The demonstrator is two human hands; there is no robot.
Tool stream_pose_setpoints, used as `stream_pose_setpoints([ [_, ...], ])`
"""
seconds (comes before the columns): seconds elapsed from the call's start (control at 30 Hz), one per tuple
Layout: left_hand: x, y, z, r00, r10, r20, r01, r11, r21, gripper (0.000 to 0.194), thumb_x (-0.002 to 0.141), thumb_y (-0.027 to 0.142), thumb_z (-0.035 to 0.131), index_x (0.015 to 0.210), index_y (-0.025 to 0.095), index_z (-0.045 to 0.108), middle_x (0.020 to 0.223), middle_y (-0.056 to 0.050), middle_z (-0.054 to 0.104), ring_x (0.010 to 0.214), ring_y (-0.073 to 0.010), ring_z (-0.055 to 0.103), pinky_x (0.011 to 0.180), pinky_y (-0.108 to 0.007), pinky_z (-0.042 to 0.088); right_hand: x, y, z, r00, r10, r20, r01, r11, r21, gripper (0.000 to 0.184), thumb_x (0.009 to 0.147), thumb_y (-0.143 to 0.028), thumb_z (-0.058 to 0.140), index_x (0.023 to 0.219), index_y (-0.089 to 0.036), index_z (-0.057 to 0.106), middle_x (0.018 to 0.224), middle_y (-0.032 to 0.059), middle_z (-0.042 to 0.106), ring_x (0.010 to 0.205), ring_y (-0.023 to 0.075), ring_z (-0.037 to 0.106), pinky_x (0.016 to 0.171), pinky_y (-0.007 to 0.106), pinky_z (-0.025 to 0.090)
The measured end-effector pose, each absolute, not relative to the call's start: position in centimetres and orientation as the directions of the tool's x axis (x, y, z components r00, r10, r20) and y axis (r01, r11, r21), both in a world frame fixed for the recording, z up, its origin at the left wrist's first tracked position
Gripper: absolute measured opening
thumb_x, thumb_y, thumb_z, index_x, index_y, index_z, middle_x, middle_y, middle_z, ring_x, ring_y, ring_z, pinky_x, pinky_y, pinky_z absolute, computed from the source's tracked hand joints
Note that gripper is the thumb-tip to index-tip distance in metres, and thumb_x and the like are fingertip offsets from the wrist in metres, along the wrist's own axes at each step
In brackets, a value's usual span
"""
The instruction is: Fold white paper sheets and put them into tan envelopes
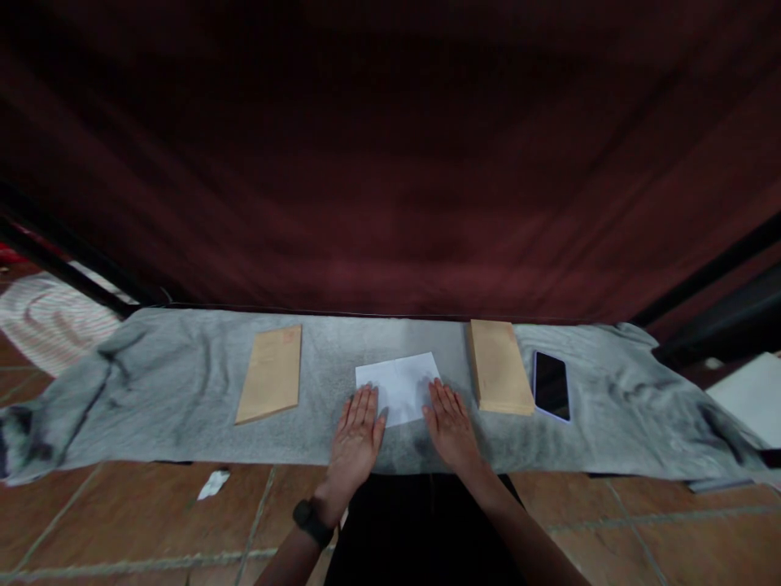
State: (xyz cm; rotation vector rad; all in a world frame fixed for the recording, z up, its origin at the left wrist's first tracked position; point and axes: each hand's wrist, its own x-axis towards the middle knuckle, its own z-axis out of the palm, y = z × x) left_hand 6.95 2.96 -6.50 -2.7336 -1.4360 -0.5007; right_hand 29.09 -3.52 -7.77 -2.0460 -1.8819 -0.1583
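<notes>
A white sheet of paper [399, 391] lies flat on the grey cloth, a faint crease line near its middle. My left hand [357, 431] rests flat with its fingers stretched out, the fingertips on the paper's left edge. On the right edge of the sheet lies my right hand [450, 423], also flat, with its fingers extended. Neither hand grips anything. To the left of the paper is a brown envelope [269, 374]. A thicker stack of brown envelopes [500, 366] sits to the right of my right hand.
A smartphone [551, 386] with a dark screen lies right of the stack. Grey cloth [183, 382] covers the long narrow surface. A dark red curtain [390, 203] hangs behind it. On the tiled floor is a crumpled white scrap [213, 483].
</notes>
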Motion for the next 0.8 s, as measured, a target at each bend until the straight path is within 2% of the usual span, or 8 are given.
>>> stream_pose_setpoints([
  [0.13,10.2,3.7,-6.9,0.573,0.776,0.263,0.767,-0.621,0.162,0.059,0.104,0.038,0.028,0.159,0.016,0.025,0.159,-0.011,0.04,0.15,-0.0235,0.031,0.122,-0.048,0.031,27.7,-0.1,-6.5,-0.023,0.962,0.271,0.968,0.088,-0.234,0.05,0.107,-0.031,0.028,0.154,-0.017,0.039,0.158,0.0082,0.041,0.147,0.0211,0.036,0.119,0.043,0.033],
  [0.23,10.9,4.1,-7.4,0.579,0.771,0.265,0.768,-0.625,0.142,0.058,0.104,0.037,0.029,0.158,0.017,0.028,0.157,-0.011,0.043,0.149,-0.0235,0.033,0.121,-0.048,0.031,27.3,1.6,-6.8,-0.075,0.967,0.244,0.967,0.131,-0.221,0.048,0.106,-0.03,0.032,0.151,-0.02,0.043,0.157,0.0071,0.042,0.146,0.0203,0.038,0.12,0.042,0.031],
  [0.37,9.9,4.3,-7.8,0.545,0.787,0.29,0.79,-0.598,0.135,0.058,0.103,0.04,0.03,0.158,0.019,0.028,0.157,-0.01,0.043,0.148,-0.0239,0.034,0.121,-0.049,0.032,28.2,2.2,-8.2,-0.016,0.962,0.272,0.981,0.068,-0.181,0.05,0.105,-0.034,0.037,0.152,-0.018,0.042,0.158,0.0096,0.04,0.146,0.0233,0.037,0.119,0.046,0.03],
  [0.57,7.8,4.3,-7.9,0.468,0.825,0.317,0.837,-0.529,0.142,0.063,0.103,0.041,0.031,0.16,0.017,0.021,0.158,-0.012,0.04,0.148,-0.0258,0.036,0.12,-0.05,0.032,30.2,1.7,-9.5,0.103,0.934,0.342,0.988,-0.057,-0.142,0.056,0.105,-0.036,0.035,0.154,-0.01,0.037,0.157,0.0147,0.042,0.144,0.0277,0.039,0.118,0.048,0.03],
  [0.8,7.0,4.3,-8.1,0.437,0.832,0.341,0.85,-0.506,0.145,0.063,0.103,0.039,0.031,0.161,0.017,0.019,0.157,-0.012,0.042,0.146,-0.0271,0.038,0.12,-0.051,0.031,31.2,1.4,-9.5,0.177,0.912,0.371,0.98,-0.127,-0.155,0.055,0.105,-0.035,0.033,0.153,-0.008,0.038,0.154,0.0162,0.045,0.143,0.0284,0.042,0.118,0.048,0.029],
])
